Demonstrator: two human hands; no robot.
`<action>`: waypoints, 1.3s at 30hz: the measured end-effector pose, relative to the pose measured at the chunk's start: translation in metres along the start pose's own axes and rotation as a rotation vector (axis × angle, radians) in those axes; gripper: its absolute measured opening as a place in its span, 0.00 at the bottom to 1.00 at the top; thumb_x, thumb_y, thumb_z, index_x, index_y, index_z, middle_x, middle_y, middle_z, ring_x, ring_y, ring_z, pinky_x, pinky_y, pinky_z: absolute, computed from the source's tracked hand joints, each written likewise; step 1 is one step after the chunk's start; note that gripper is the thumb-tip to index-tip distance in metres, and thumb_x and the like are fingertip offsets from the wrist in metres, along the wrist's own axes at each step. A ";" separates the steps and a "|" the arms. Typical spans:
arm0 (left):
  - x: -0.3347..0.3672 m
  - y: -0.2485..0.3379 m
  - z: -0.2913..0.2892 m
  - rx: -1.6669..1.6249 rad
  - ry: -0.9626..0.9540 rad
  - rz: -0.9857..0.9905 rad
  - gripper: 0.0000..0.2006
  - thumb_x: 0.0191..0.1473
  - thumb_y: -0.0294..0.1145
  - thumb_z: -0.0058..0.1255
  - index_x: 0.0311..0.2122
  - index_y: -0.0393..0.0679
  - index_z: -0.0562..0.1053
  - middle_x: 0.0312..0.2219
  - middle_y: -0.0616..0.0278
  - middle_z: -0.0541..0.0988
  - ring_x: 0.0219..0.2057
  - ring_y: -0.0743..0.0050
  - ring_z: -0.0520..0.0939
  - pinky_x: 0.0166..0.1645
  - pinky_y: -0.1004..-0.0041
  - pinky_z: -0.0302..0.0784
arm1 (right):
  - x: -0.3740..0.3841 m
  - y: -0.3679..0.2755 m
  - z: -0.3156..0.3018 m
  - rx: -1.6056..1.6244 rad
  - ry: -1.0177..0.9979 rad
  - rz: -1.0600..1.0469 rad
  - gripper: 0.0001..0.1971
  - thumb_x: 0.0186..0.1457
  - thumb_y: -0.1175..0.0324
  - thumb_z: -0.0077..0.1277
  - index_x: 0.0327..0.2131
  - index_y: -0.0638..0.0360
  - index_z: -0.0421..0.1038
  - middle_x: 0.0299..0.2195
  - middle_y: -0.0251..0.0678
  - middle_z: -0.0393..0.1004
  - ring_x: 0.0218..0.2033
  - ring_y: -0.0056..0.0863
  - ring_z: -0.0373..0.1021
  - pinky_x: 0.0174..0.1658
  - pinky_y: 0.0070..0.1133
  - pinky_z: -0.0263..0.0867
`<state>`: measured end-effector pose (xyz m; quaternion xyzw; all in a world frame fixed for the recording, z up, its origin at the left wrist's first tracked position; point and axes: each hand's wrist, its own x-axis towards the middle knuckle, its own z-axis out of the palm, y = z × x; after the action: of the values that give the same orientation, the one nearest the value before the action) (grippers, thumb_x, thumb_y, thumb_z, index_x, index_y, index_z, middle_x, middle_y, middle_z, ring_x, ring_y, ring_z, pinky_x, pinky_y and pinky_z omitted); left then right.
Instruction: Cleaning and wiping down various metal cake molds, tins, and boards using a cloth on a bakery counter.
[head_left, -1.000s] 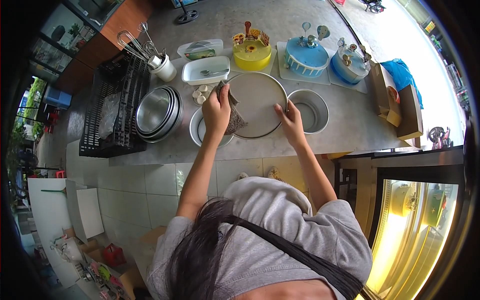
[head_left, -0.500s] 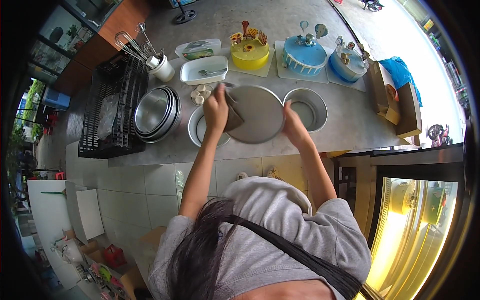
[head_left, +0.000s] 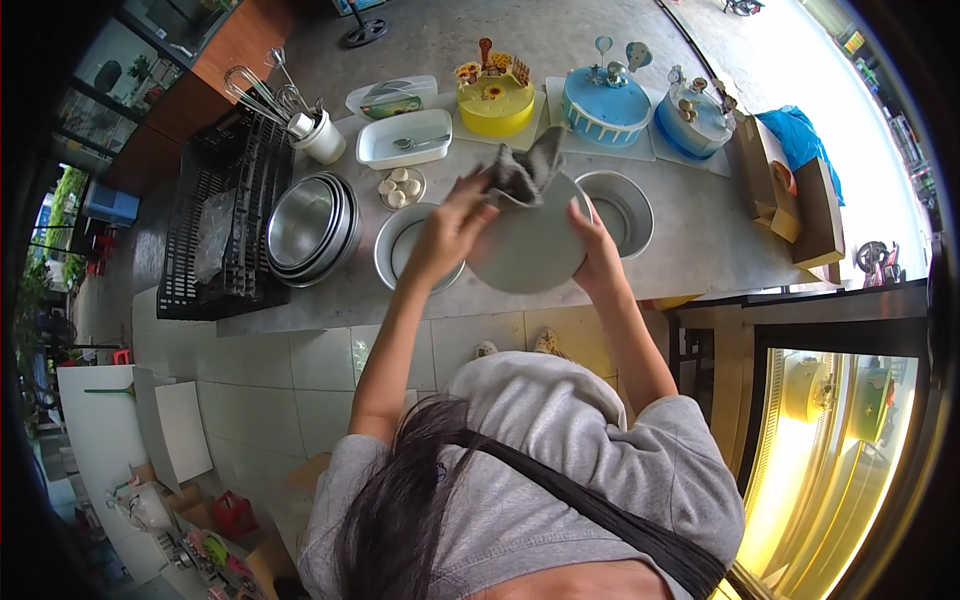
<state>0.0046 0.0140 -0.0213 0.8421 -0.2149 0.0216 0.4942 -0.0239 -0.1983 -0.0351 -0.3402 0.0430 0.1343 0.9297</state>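
Observation:
A round, flat grey metal plate (head_left: 530, 245), which looks like a cake pan base, is held up over the near part of the table. My right hand (head_left: 598, 248) grips its right edge, thumb on the face. A dark grey cloth (head_left: 528, 170) lies bunched against the upper part of the plate. My left hand (head_left: 458, 228), slightly blurred, is closed on the cloth at the plate's upper left. Two round metal cake pans, a left one (head_left: 384, 245) and a right one (head_left: 640, 215), stand on the table behind the plate, each partly covered.
Stacked metal bowls (head_left: 305, 225) sit left, beside a black crate (head_left: 225, 215) and a white whisk holder (head_left: 322, 140). Behind are a white tray (head_left: 405, 150), a small dish of white pieces (head_left: 400, 187), a yellow cake (head_left: 497, 108), blue cakes (head_left: 607, 110) and an open carton (head_left: 790, 200).
My left hand and the cloth have swung from the plate's left side toward its upper part. The plate has tilted and shifted slightly right, with my right hand still gripping it.

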 end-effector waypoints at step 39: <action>-0.002 0.060 0.051 0.035 0.049 0.360 0.19 0.52 0.26 0.37 0.50 0.36 0.63 0.51 0.46 0.62 0.57 0.50 0.55 0.59 0.62 0.47 | 0.007 -0.006 0.034 0.090 -0.092 -0.323 0.32 0.55 0.43 0.28 0.53 0.61 0.53 0.50 0.38 0.61 0.51 0.31 0.58 0.55 0.27 0.53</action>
<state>-0.0290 -0.0539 0.0020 0.7977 -0.3495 0.1338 0.4729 -0.0159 -0.1794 -0.0070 -0.2941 -0.0490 -0.0035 0.9545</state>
